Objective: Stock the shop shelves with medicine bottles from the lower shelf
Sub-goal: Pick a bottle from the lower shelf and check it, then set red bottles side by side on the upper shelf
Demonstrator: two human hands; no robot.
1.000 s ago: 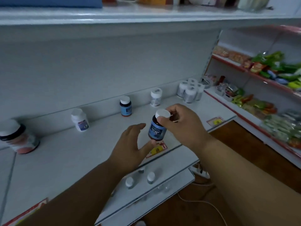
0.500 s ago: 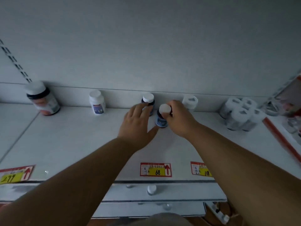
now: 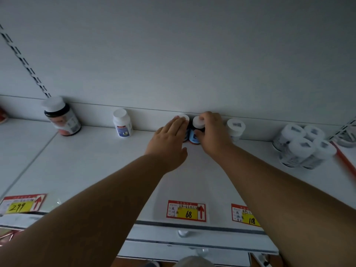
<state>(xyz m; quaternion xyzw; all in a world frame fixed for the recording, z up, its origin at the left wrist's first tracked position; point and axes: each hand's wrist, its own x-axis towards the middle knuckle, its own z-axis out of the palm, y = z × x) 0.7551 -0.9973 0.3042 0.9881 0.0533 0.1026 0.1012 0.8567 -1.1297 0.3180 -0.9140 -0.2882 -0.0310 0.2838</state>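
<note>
— Along the back of the white shelf (image 3: 96, 170), starting at the left: what stands there?

— A big dark jar (image 3: 61, 117) with a white lid and a pale label, then a small white bottle (image 3: 122, 123), both hard, smooth and round.

— And the left hand (image 3: 168, 140)?

— Fingers straight, laid flat against a white-capped bottle (image 3: 184, 120) by the back wall. It steadies that one; nothing is gripped.

— The bottle being stocked?

— Just beside it: a dark bottle with a blue label (image 3: 195, 132), upright on the shelf near the wall. The right hand (image 3: 212, 132) curls round it, fingertips on the white cap, thumb on the body.

— How would it handle?

— Light and rigid, I'd judge, probably plastic, with a slick label. The ribbed-looking cap or the shoulder gives the surest hold. It is narrow, so a nudge could tip it into its neighbour.

— Further right?

— A single white-lidded bottle (image 3: 235, 128), then a cluster of white-capped bottles (image 3: 302, 147) packed together. Red and yellow price tags (image 3: 186, 211) line the front edge.
</note>
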